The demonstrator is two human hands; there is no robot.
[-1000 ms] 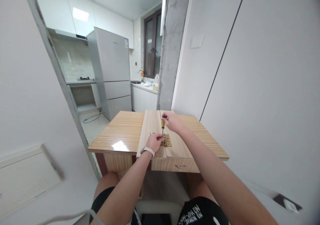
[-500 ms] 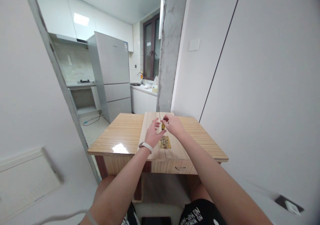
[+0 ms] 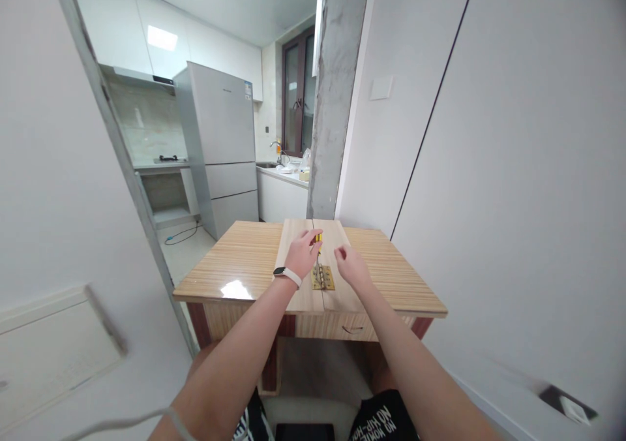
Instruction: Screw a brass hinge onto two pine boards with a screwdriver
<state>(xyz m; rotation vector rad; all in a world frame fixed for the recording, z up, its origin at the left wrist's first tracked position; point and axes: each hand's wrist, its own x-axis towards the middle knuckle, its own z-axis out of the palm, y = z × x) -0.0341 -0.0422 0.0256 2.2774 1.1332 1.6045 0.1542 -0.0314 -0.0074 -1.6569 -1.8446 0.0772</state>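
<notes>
The left hand, with a white band at its wrist, is closed around the yellow handle of a screwdriver, holding it upright so that the shaft points down at the brass hinge; the grip sits high on the handle, probably so the tip can be pressed straight into a screw, though the tip itself is too small to make out. The right hand hovers just beside the hinge on its right, fingers loosely curled and holding nothing; it touches neither tool nor hinge as far as can be told. The hinge lies flat across the seam between two pale wooden boards, one leaf on each, which is why the boards are butted edge to edge; they rest on the striped wooden desk and reach its near edge, close to the person's knees. Beyond the desk stand a grey concrete pillar and, further back in the kitchen, a silver refrigerator.
</notes>
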